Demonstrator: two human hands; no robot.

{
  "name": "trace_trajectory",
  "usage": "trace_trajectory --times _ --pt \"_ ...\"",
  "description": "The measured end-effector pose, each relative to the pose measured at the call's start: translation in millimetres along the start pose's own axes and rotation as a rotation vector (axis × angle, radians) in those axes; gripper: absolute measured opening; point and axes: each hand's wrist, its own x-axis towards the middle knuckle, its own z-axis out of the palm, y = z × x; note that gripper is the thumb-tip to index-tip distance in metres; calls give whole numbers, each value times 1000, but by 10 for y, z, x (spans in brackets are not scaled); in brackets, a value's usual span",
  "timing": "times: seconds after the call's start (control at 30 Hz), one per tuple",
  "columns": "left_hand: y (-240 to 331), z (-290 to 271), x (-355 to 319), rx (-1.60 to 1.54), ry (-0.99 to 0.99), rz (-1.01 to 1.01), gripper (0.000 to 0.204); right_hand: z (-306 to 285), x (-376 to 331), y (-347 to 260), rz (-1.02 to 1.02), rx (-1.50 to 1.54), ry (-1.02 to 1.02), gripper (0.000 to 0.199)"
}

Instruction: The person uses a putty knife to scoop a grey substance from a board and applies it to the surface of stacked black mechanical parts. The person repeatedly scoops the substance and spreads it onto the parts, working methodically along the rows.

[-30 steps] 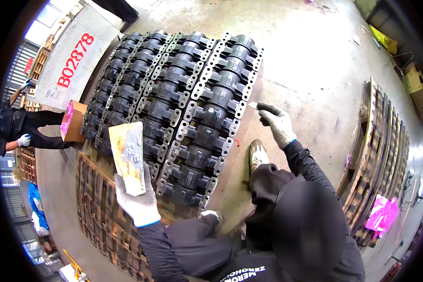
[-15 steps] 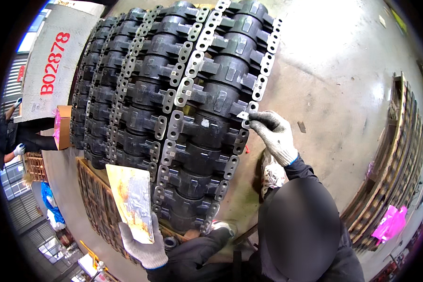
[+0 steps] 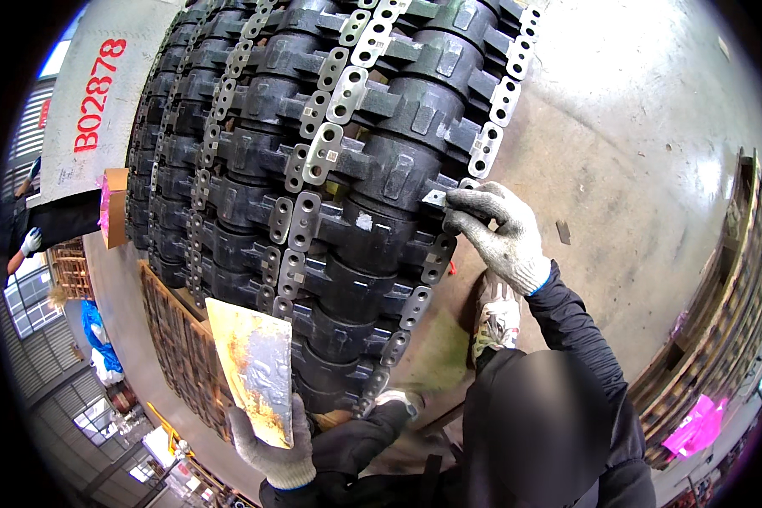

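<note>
My gloved left hand point(image 3: 278, 457) is closed round the lower end of a stained, flat rectangular sheet point(image 3: 250, 368), yellowish on one side and silvery grey on the other. My gloved right hand point(image 3: 506, 237) pinches a small pale tag point(image 3: 434, 197) with thumb and fingers. It is beside the right edge of the nearest row of black cast track links point(image 3: 389, 241). These links carry metal end plates point(image 3: 345, 95) with paired holes, some bearing small square marks. The fingers hide part of one plate; whether the tag touches it I cannot tell.
More track rows point(image 3: 254, 161) stand to the left on a wooden pallet point(image 3: 173, 347). Stacked pallets point(image 3: 720, 305) with pink plastic point(image 3: 696, 426) lie at right. A pale board with red marking point(image 3: 85, 102) and a cardboard box point(image 3: 115, 207) are far left, near another person's gloved hand point(image 3: 30, 241).
The view has shifted, so the track rows appear larger. My right hand still pinches the tag beside the links, and my left hand keeps hold of the sheet.
</note>
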Motion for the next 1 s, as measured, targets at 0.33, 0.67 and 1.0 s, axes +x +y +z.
trace_trajectory --times 0.33,0.67,1.0 --pt "44 78 22 -427 -92 -255 46 45 210 -68 -4 -19 -83 25" --pt "-101 -81 16 -18 -193 23 49 10 295 61 -219 -346 -101 33" --pt "10 -4 25 -289 -27 -243 50 -136 310 80 -393 -518 -222 61"
